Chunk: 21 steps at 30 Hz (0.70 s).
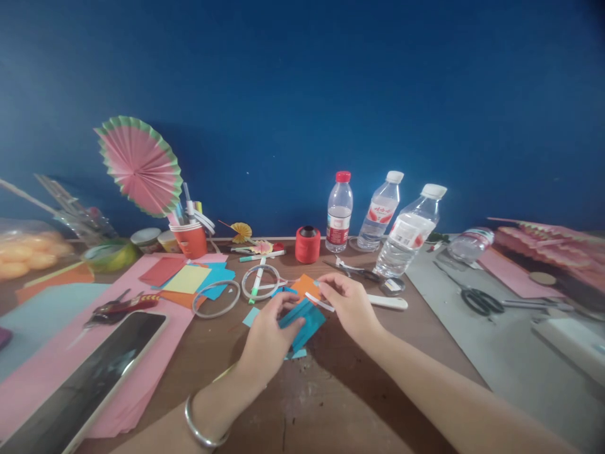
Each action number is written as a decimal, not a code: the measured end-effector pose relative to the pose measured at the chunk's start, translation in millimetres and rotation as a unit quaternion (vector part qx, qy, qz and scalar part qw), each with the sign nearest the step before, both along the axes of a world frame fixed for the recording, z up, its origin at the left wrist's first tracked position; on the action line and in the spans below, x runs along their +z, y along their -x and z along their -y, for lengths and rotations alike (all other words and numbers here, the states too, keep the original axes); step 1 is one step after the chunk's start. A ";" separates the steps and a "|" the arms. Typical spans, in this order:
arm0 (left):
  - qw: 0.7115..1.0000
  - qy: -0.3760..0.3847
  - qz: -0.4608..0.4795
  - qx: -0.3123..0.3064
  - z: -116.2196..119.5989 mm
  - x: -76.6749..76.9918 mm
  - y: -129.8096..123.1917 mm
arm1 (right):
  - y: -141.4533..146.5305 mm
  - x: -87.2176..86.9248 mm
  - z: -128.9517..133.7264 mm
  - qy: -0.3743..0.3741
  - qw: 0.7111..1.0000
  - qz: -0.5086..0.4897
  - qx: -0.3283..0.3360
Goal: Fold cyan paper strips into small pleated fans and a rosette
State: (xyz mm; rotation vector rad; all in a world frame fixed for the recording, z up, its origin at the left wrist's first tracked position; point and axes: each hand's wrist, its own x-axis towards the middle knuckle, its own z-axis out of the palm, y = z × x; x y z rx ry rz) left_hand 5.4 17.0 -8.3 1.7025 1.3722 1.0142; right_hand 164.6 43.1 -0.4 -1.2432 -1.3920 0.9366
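My left hand (273,331) is closed on a folded blue sheet of paper (306,323), thumb on top and fingers behind. Pinched between the fingertips of my right hand (348,304) is a narrow white strip (319,302), just above the blue paper's upper edge. Whether the strip touches the paper I cannot tell. An orange piece of paper (306,285) shows behind the strip, partly hidden by both hands. Small light-blue paper scraps (250,316) lie on the table near my left hand.
Tape rolls (261,282) and colored paper squares (189,278) lie left. Behind stand a red thread spool (307,244), a red cup with pens (189,239) and water bottles (339,214). Scissors (482,301) lie right, a phone (89,384) front left, a white-handled tool (388,302) beside my right hand.
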 end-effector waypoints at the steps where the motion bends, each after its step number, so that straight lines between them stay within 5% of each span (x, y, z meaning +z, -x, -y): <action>1: 0.999 0.019 0.033 0.012 -2.0 -0.5 0.0 | 0.9 3.4 3.1 -0.014 0.999 -0.019 -0.027; 4: 0.991 0.065 0.106 0.039 -5.3 -0.4 -0.8 | 7.6 15.4 19.2 -0.041 0.996 -0.055 -0.051; 11: 0.985 0.056 0.156 0.036 -0.6 7.3 -4.0 | 34.2 19.1 55.3 0.063 0.974 -0.158 0.148; 16: 0.983 0.072 0.170 0.005 -1.2 2.6 -4.4 | 30.5 2.7 36.4 0.082 0.987 -0.129 0.055; 21: 0.985 0.120 0.125 0.006 -1.9 2.5 -0.8 | 24.5 -7.4 22.8 0.102 0.989 -0.094 0.057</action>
